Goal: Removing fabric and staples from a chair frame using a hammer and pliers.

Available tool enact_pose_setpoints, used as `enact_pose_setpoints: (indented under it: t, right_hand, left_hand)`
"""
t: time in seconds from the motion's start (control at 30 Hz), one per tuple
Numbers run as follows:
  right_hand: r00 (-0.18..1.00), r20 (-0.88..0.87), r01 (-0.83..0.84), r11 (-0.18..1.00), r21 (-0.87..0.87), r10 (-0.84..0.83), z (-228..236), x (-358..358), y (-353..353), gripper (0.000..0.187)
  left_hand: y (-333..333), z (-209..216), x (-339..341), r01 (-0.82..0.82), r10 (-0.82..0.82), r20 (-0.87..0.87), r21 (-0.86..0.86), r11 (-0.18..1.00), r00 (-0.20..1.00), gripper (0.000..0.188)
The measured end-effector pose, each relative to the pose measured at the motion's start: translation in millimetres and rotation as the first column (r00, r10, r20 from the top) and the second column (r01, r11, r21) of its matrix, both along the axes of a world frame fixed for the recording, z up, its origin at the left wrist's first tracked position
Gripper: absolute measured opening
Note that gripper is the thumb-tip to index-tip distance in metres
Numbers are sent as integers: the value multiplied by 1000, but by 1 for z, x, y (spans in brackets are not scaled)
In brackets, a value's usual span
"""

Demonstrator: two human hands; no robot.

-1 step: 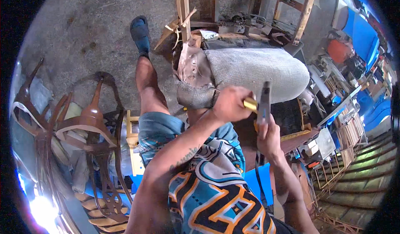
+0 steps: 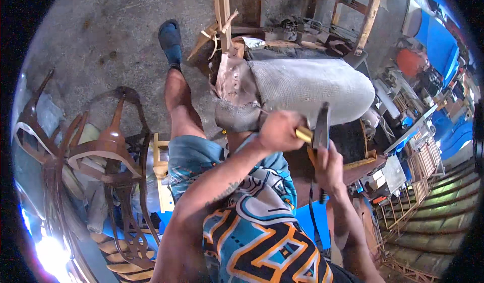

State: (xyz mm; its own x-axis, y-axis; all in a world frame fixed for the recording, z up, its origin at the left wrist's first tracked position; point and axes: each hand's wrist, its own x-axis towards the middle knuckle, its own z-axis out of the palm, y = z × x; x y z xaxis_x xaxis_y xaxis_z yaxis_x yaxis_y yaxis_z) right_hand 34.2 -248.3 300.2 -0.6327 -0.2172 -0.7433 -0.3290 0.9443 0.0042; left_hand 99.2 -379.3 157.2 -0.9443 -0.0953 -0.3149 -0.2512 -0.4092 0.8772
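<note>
Nearest, in front of a patterned shirt (image 2: 262,222), the left grip (image 2: 281,131) is a tight, slightly blurred fist around a yellow handle (image 2: 304,134), which sticks out beyond the thumb side. Just right of it and a little nearer the body, the right grip (image 2: 330,169) has its fingers curled in, seemingly closed on the lower part of a dark metal tool (image 2: 321,128); the inside of that fist is hidden. The tool lies between the fists and the padding beyond, its long axis running away from the body, the narrow far end tipped slightly right. The yellow handle points rightward and somewhat back toward the body, meeting the metal in the view; whether the two are joined cannot be told. The tool looks flat and slim, with a dull sheen, while the handle is smooth.

Beyond the fists lies a padded seat (image 2: 307,79), long and rounded at its right end, covered in grey, coarsely woven cloth. At its left end, a pale, crumpled covering (image 2: 234,79) shows small holes. Farther on, an upright wooden post (image 2: 222,16) rises beside it, above a rough, stained concrete floor (image 2: 121,31).
</note>
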Motion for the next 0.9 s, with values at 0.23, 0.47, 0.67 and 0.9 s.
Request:
enact_pose_setpoints:
  t: [0.23, 0.47, 0.67, 0.9]
  right_hand:
    - [985, -39, 151, 948, -280, -168, 30, 48, 75, 18]
    - [933, 145, 331, 944, 5, -328, 15, 45, 25, 23]
    - [892, 138, 443, 893, -84, -429, -6, 45, 34, 28]
    - [791, 138, 611, 779, -138, -596, -19, 39, 52, 28]
  left_hand:
    - [10, 6, -5, -22, 11, -87, -118, 993, 996, 9]
    - [55, -16, 38, 200, -371, -187, -586, 785, 909, 10]
    - [93, -36, 56, 274, -526, -119, -746, 607, 842, 9]
    - [95, -54, 72, 255, -640, -97, -864, 435, 762, 11]
